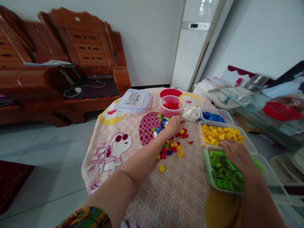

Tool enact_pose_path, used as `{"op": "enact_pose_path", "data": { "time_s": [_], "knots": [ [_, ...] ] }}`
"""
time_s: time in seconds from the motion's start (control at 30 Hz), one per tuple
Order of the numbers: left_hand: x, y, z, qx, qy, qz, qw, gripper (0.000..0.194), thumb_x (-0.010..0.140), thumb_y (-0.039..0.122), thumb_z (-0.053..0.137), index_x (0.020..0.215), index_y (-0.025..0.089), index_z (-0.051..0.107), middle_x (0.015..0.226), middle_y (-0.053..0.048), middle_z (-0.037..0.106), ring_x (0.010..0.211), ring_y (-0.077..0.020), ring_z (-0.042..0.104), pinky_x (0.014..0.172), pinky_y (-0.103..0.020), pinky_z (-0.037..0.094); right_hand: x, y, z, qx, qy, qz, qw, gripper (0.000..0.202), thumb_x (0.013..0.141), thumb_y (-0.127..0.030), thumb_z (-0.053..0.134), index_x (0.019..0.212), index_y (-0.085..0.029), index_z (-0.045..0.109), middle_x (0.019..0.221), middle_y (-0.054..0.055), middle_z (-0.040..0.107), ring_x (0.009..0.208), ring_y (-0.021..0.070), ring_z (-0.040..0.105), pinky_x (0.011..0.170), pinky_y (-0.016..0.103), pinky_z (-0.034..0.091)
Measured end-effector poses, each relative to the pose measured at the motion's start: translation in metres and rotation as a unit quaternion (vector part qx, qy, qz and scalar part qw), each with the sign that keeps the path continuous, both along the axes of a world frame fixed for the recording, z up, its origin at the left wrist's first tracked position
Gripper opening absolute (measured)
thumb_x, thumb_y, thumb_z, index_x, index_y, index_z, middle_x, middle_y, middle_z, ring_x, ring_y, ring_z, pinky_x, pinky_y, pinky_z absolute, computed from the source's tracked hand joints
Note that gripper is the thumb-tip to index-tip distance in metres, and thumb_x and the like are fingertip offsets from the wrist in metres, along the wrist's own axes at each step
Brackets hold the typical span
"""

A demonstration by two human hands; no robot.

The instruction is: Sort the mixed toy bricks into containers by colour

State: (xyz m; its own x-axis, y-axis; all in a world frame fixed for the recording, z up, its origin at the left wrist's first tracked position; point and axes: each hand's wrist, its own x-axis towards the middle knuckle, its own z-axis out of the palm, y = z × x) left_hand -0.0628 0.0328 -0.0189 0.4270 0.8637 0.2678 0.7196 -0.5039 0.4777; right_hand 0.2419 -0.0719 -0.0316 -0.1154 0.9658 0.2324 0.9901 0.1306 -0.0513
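My left hand (175, 125) reaches over a loose pile of mixed toy building bricks (169, 148) on the table. Its fingers are curled together, and what they hold, if anything, is hidden. My right hand (237, 155) hangs over the shared edge of two boxes, one of yellow bricks (213, 134) and one of green bricks (219, 167). The fingertips lie close to the yellow bricks, drawn together, with their inner side out of sight. A single yellow brick (161, 168) lies apart, nearer me.
Red bricks (171, 105) fill part of a round tub, beside a heap of white bricks (190, 113). A box of blue bricks (213, 117) stands behind the yellow one. Stacked box lids (133, 99) lie at the back left. A glass shelf (256, 114) stands at right.
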Motion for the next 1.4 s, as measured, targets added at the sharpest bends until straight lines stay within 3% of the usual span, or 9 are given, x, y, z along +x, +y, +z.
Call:
{"op": "enact_pose_path", "data": {
  "time_s": [0.13, 0.33, 0.73, 0.97, 1.1, 1.27, 1.4],
  "knots": [
    [-0.012, 0.004, -0.004, -0.024, 0.062, 0.019, 0.998, 0.025, 0.091, 0.017, 0.060, 0.107, 0.016, 0.079, 0.105, -0.009, 0.076, 0.101, -0.0213, 0.069, 0.094, -0.030, 0.054, -0.001, 0.001, -0.001, 0.013, 0.009, 0.011, 1.000, 0.037, 0.097, -0.033, 0.037, 0.076, -0.021, 0.065, 0.084, 0.014, 0.075, 0.081, 0.0266, 0.069, 0.077, 0.037, 0.051],
    [-0.001, -0.008, -0.008, -0.023, 0.145, 0.002, 0.989, 0.024, 0.093, 0.018, 0.057, 0.103, 0.016, 0.078, 0.114, -0.013, 0.070, 0.106, -0.0243, 0.067, 0.091, -0.033, 0.055, -0.001, 0.001, -0.002, 0.019, 0.007, 0.013, 1.000, 0.037, 0.098, -0.032, 0.037, 0.076, -0.022, 0.064, 0.083, 0.013, 0.075, 0.081, 0.0264, 0.068, 0.077, 0.038, 0.051],
    [-0.003, -0.004, -0.012, -0.028, 0.146, -0.042, 0.988, 0.031, 0.087, 0.010, 0.058, 0.110, 0.017, 0.078, 0.112, -0.011, 0.074, 0.110, -0.0238, 0.068, 0.097, -0.032, 0.053, -0.002, 0.000, -0.002, 0.015, 0.003, 0.007, 1.000, 0.037, 0.098, -0.032, 0.037, 0.076, -0.022, 0.065, 0.085, 0.013, 0.075, 0.082, 0.0257, 0.069, 0.077, 0.038, 0.051],
    [-0.004, -0.002, -0.013, -0.027, 0.106, -0.035, 0.993, 0.023, 0.088, 0.011, 0.060, 0.102, 0.013, 0.078, 0.104, -0.012, 0.076, 0.102, -0.0244, 0.070, 0.094, -0.034, 0.054, -0.003, 0.001, 0.001, 0.015, 0.014, 0.012, 1.000, 0.036, 0.097, -0.032, 0.039, 0.074, -0.022, 0.065, 0.082, 0.011, 0.075, 0.079, 0.0241, 0.068, 0.074, 0.036, 0.050],
    [0.001, -0.004, -0.010, -0.034, 0.019, -0.037, 0.999, 0.019, 0.085, 0.011, 0.064, 0.098, 0.012, 0.077, 0.094, -0.009, 0.077, 0.089, -0.0201, 0.070, 0.086, -0.030, 0.055, -0.004, 0.000, 0.002, 0.014, 0.015, 0.010, 1.000, 0.037, 0.097, -0.032, 0.038, 0.073, -0.022, 0.064, 0.082, 0.012, 0.075, 0.079, 0.0251, 0.068, 0.074, 0.037, 0.051],
    [0.020, -0.019, -0.006, -0.064, -0.130, -0.095, 0.985, 0.020, 0.082, 0.008, 0.065, 0.098, 0.013, 0.076, 0.089, -0.005, 0.077, 0.078, -0.0142, 0.070, 0.078, -0.025, 0.055, -0.003, 0.000, -0.001, 0.025, 0.009, 0.015, 1.000, 0.036, 0.098, -0.031, 0.038, 0.076, -0.021, 0.065, 0.084, 0.012, 0.075, 0.080, 0.0251, 0.068, 0.076, 0.037, 0.051],
    [0.039, -0.038, -0.006, -0.068, -0.161, -0.148, 0.973, 0.023, 0.084, 0.009, 0.065, 0.102, 0.015, 0.077, 0.095, -0.005, 0.078, 0.078, -0.0137, 0.070, 0.079, -0.026, 0.056, -0.003, 0.000, -0.001, 0.020, 0.003, 0.008, 1.000, 0.035, 0.098, -0.030, 0.038, 0.077, -0.022, 0.065, 0.086, 0.013, 0.075, 0.081, 0.0258, 0.068, 0.077, 0.038, 0.051]
  ]
}}
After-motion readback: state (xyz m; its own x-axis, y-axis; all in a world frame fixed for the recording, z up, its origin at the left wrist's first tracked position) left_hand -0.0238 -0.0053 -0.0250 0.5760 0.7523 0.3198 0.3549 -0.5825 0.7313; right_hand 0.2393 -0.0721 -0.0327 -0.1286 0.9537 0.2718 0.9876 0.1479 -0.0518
